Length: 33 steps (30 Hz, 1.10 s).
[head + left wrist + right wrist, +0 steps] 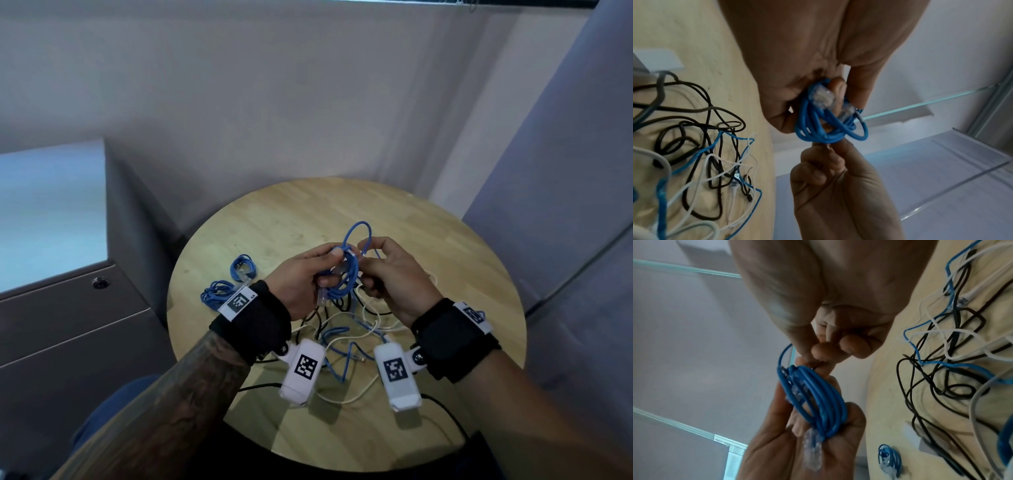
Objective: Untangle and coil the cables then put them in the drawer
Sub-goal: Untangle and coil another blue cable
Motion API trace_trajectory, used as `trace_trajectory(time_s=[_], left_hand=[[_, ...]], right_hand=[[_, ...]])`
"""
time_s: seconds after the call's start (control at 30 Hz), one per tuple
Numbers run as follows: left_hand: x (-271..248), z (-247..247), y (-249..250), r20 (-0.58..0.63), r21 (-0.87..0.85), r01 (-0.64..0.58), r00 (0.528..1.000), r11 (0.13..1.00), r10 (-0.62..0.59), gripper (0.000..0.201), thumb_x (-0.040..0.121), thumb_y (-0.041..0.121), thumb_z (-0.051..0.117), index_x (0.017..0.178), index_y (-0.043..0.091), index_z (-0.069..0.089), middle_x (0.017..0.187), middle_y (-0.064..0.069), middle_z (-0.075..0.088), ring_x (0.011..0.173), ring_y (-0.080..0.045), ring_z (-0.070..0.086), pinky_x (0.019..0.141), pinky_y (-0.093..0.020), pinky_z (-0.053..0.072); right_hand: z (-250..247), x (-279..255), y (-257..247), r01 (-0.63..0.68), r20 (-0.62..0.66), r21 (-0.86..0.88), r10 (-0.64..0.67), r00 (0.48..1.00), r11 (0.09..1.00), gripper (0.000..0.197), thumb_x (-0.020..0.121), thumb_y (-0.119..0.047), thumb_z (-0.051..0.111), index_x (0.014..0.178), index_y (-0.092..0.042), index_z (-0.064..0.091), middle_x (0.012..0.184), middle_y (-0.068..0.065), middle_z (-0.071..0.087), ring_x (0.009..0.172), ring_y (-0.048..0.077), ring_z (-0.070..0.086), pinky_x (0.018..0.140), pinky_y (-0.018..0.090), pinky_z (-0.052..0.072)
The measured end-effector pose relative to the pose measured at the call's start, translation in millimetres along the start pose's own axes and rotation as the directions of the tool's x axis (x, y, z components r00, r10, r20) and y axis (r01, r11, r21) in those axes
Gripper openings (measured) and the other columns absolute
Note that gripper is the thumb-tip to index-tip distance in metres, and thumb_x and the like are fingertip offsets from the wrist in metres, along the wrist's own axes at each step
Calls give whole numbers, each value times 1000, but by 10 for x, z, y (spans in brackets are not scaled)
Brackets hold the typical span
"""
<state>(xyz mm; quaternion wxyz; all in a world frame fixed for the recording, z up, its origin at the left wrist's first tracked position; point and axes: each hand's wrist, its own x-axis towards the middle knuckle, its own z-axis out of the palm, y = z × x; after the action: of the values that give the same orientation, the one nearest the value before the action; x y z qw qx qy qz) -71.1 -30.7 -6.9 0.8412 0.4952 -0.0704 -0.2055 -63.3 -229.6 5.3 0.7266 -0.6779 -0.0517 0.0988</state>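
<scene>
Above the round wooden table (pixel 445 246) both hands work on one blue network cable (pixel 344 277). My left hand (pixel 325 274) grips its coiled loops, and a clear plug (pixel 322 298) hangs below the fingers. My right hand (pixel 365 257) pinches a strand of the same cable where a loose loop (pixel 359 228) sticks up. From the right wrist the coil (pixel 818 402) lies across the left palm, its clear plug (pixel 812 456) toward the wrist. In the left wrist view the coil (pixel 818 128) sits between both hands. Two coiled blue cables (pixel 242 267) (pixel 215 294) lie on the table's left side.
Under my hands a tangle of black, white and blue cables (pixel 346 330) spreads over the tabletop. At the left a grey drawer cabinet (pixel 68 329) with a round lock (pixel 100 283) stands shut. Grey partition walls lie behind and to the right of the table.
</scene>
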Motion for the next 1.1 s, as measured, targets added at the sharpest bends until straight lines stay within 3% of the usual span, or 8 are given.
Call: trace_trajectory(time_s=[0.1,0.2,0.3,0.43,0.57,0.67,1.0,1.1], left_hand=[[-27,17,43,61,-56,6,998,998,-3,33,110,20,49,138,5,58,82,2,46,63,-9,35,62,-22,33],[-53,26,83,52,-61,-9,999,998,12,31,110,20,48,136,7,60,85,0,52,66,-10,44,64,-22,40],[-40,59,66,-6,-46,-41,999,998,41,32,110,13,46,135,2,62,112,-18,69,98,-27,68,88,-35,56],[-11,104,9,-52,23,-98,994,995,99,28,109,14,47,129,4,65,94,-4,60,70,-13,46,65,-22,40],[65,127,-108,-89,94,-176,979,980,184,26,110,20,50,124,4,65,99,-2,56,74,-11,39,63,-23,32],[108,144,-173,-105,163,-191,972,968,209,27,111,22,49,126,4,62,95,3,49,68,-11,31,63,-22,27],[96,220,-191,-172,371,-264,922,890,346,18,107,21,58,113,5,65,74,4,44,60,-8,37,55,-19,40],[106,152,-150,-176,367,-294,909,883,377,20,107,18,58,118,5,67,74,2,46,60,-8,38,54,-17,42]], right_hand=[[98,-48,-44,-2,48,86,-2,999,996,28,105,-16,62,133,-22,62,76,2,60,58,13,47,53,26,36],[199,-141,-75,25,157,158,-50,986,987,50,102,-21,67,149,-23,51,95,3,71,76,15,61,74,30,46],[306,-186,-5,110,165,46,-116,979,993,82,90,-8,84,156,-19,38,111,15,73,100,24,71,98,41,57],[366,-171,-86,132,-60,63,-128,990,989,44,101,-31,74,135,-10,57,97,15,77,85,24,75,86,33,60],[256,-161,-132,260,-178,-210,-298,938,943,36,107,-46,61,96,-12,65,81,3,74,69,18,64,70,34,51],[169,-109,-139,349,-234,-349,-441,866,870,32,107,-38,64,85,-16,73,79,-5,70,72,18,60,73,36,47],[98,-133,-196,520,-153,-467,-644,750,716,10,100,-20,75,105,-16,82,84,-5,69,76,9,62,74,32,52],[173,-159,-166,472,-166,-384,-562,810,794,25,106,-29,68,127,-18,74,79,1,66,71,17,61,70,27,51]])
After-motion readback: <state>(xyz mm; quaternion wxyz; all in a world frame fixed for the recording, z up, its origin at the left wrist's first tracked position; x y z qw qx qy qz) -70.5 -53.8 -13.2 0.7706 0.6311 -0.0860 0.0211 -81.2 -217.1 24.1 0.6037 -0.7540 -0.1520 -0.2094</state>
